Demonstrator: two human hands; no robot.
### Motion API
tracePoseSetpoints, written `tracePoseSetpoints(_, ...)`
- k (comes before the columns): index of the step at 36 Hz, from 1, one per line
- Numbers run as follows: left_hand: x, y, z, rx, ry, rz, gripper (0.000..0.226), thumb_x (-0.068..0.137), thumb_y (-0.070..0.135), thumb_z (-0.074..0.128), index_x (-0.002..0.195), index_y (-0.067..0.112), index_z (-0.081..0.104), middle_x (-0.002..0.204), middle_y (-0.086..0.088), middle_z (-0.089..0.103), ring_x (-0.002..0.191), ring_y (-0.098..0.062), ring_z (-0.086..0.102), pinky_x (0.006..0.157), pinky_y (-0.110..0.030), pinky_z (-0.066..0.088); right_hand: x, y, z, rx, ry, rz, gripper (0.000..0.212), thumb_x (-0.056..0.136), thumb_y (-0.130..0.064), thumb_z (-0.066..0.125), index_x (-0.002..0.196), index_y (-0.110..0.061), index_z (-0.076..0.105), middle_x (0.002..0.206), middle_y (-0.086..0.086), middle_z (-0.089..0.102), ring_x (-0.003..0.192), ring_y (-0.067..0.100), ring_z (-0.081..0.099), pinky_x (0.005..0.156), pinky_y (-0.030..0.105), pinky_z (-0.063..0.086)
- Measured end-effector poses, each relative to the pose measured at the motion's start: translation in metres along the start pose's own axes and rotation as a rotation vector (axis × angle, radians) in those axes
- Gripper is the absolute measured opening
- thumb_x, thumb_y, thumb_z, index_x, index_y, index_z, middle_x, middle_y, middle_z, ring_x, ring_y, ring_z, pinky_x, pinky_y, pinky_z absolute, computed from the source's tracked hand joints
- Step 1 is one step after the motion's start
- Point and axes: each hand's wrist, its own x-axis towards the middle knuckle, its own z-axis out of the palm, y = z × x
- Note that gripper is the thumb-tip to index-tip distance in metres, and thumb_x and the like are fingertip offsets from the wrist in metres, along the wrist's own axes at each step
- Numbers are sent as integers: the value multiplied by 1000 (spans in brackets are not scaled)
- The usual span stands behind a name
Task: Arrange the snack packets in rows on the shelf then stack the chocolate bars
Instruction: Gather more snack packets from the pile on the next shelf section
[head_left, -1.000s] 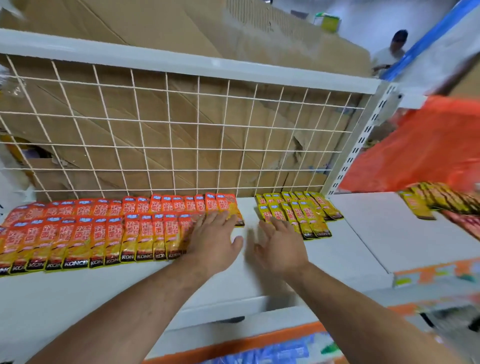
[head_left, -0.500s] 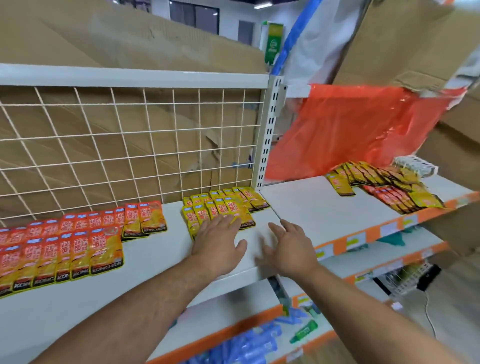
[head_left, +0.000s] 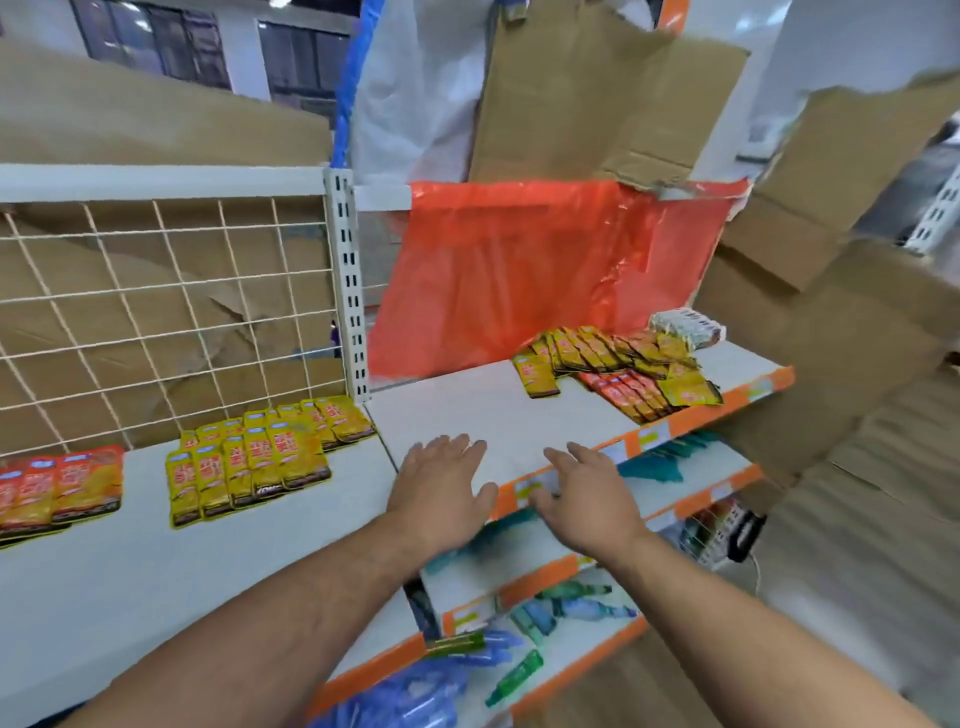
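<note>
Yellow snack packets (head_left: 270, 457) lie in two neat rows on the white shelf (head_left: 156, 571), with red-orange packets (head_left: 57, 488) in rows at the far left. A loose pile of yellow and red packets (head_left: 618, 364) sits on the right shelf section (head_left: 467, 410), beside a white wrapped pack (head_left: 685, 325) at the back. My left hand (head_left: 441, 493) hovers flat with spread fingers over the right section's front edge. My right hand (head_left: 587, 499) is beside it, also flat and holding nothing.
A white wire grid (head_left: 171, 312) backs the left section, with a slotted upright post (head_left: 348, 291) between sections. An orange plastic sheet (head_left: 545, 270) hangs behind the pile. Cardboard (head_left: 841, 312) leans at the right. Lower shelves (head_left: 545, 613) hold green and blue items.
My view and both hands have swung right, away from the arranged rows and over the right shelf section. The loose pile is now nearer the middle of the view.
</note>
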Motion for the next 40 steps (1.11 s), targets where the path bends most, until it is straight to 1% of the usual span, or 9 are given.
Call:
tracePoseSetpoints(3, 21, 18, 9, 29, -12, 43, 62, 99, 52, 37, 154, 27, 27, 161, 2, 26, 147, -22, 21, 120, -39, 13, 7, 24, -1, 12, 32, 32, 65, 95, -53, 50, 152, -25, 38, 159, 8, 31, 147, 27, 23, 116, 41, 32)
tracePoseSetpoints(7, 52, 39, 22, 58, -12, 114, 59, 98, 51, 38, 151, 26, 32, 157, 2, 34, 142, -22, 29, 114, -37, 20, 19, 52, -1, 47, 35, 95, 67, 94, -53, 54, 153, -26, 36, 161, 7, 29, 149, 23, 18, 117, 38, 30)
tracePoseSetpoints(12, 98, 60, 37, 29, -29, 177, 61, 98, 51, 37, 153, 26, 29, 159, 2, 30, 145, -22, 26, 118, -39, 17, 41, 87, -3, 43, 28, 141, 69, 95, -53, 53, 154, -24, 34, 162, 4, 26, 150, 22, 17, 118, 36, 29)
tracePoseSetpoints(17, 163, 88, 53, 14, -27, 261, 62, 97, 53, 39, 153, 26, 30, 159, 2, 31, 145, -22, 26, 118, -39, 18, 81, 127, -16, 4, 19, 213, 66, 98, -49, 51, 155, -24, 30, 163, 7, 23, 150, 25, 15, 116, 42, 32)
tracePoseSetpoints(25, 249, 122, 68, 7, -40, 382, 65, 96, 54, 40, 153, 25, 31, 157, 0, 35, 145, -22, 27, 118, -43, 20, 133, 171, -32, 4, 94, 317, 61, 96, -46, 52, 152, -25, 38, 157, 7, 34, 144, 29, 29, 111, 39, 37)
tracePoseSetpoints(31, 290, 145, 78, 2, -23, 415, 63, 96, 54, 40, 152, 27, 32, 157, 2, 35, 145, -22, 28, 119, -41, 20, 164, 198, -37, 28, 99, 332, 62, 94, -45, 55, 151, -24, 41, 157, 9, 35, 145, 30, 29, 113, 40, 36)
tracePoseSetpoints(34, 311, 154, 84, -4, -19, 418, 62, 95, 53, 39, 150, 25, 36, 154, 1, 39, 143, -22, 31, 116, -39, 20, 185, 215, -42, 45, 140, 307, 61, 91, -45, 57, 146, -21, 48, 146, 9, 47, 137, 30, 41, 109, 38, 38)
tracePoseSetpoints(38, 339, 167, 93, -16, -20, 372, 61, 97, 51, 41, 151, 24, 36, 154, 2, 39, 143, -20, 30, 118, -40, 20, 215, 240, -48, 90, 161, 280, 59, 92, -41, 60, 144, -16, 51, 147, 9, 48, 138, 28, 39, 112, 37, 36)
tracePoseSetpoints(40, 355, 175, 97, -22, -1, 338, 57, 97, 48, 41, 148, 23, 40, 149, 2, 46, 138, -21, 37, 116, -36, 24, 234, 255, -50, 96, 171, 259, 59, 90, -42, 61, 141, -14, 54, 143, 9, 52, 134, 28, 44, 111, 37, 38)
